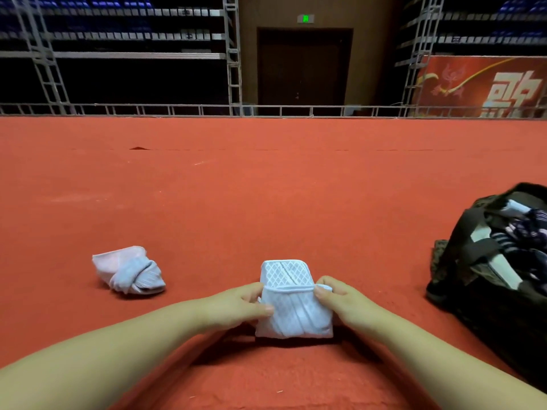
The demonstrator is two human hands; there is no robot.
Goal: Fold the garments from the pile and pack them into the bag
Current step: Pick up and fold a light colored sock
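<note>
Holding a small white mesh garment (294, 303) by its folded upper edge, the person works low over the red carpet (266, 202); left hand (236, 306) pinches the left side, right hand (340, 303) pinches the right side, fingers curled onto the cloth on both; the garment's lower edge appears to rest on the carpet, directly in front of the person. Judgement: cloth is light, soft, limp, open-weave; it should crease easily but spring open if let go; best taken at the two corners of the fold, as now, or flat under one palm. A second bundled pale garment (130, 272) lies well apart to the left; the dark bag (473, 261) stands open at right, already holding clothes. Room: large hall; metal scaffolding (233, 54), dark door (302, 66), red banner (479, 84) behind.
</note>
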